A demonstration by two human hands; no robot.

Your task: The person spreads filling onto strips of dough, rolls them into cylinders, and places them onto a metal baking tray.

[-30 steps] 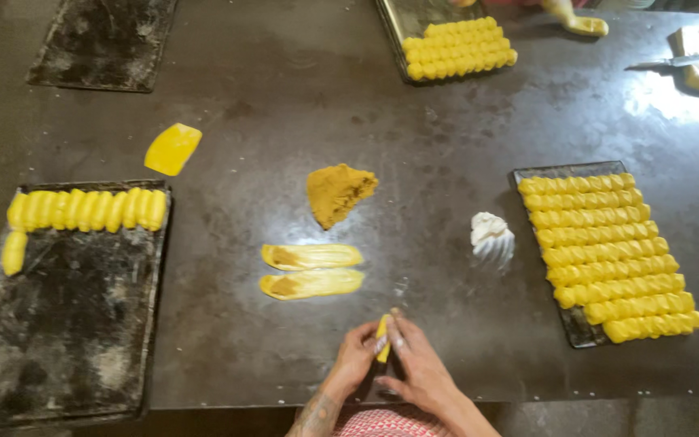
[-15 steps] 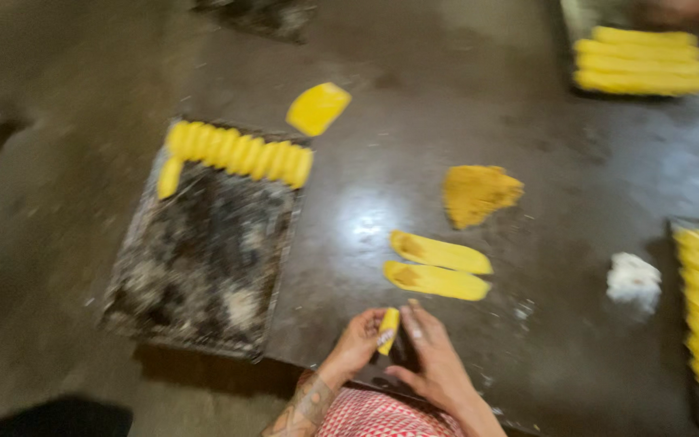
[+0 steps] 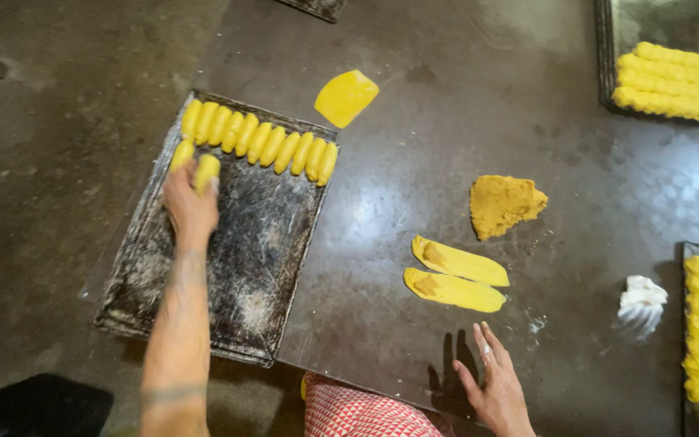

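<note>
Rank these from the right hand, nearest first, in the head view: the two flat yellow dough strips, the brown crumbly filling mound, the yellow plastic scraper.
Measured from the right hand:
1. Two flat yellow dough strips, just above it at table centre.
2. Brown crumbly filling mound, farther up, behind the strips.
3. Yellow plastic scraper, farthest, up-left beside the dark baking tray.

Bare forearms, tattoo band near left elbow, red-and-white patterned garment at waist

A dark, glossy metal worktable (image 3: 414, 162) carries a floured black baking tray (image 3: 228, 267) at its left edge. Two flattened yellow dough strips (image 3: 455, 275), a crumbly brown filling mound (image 3: 503, 206), a yellow plastic scraper (image 3: 345, 97) and a crumpled white tissue (image 3: 641, 301) lie directly on it, between further trays of yellow ridged pastries (image 3: 673, 77).
</note>
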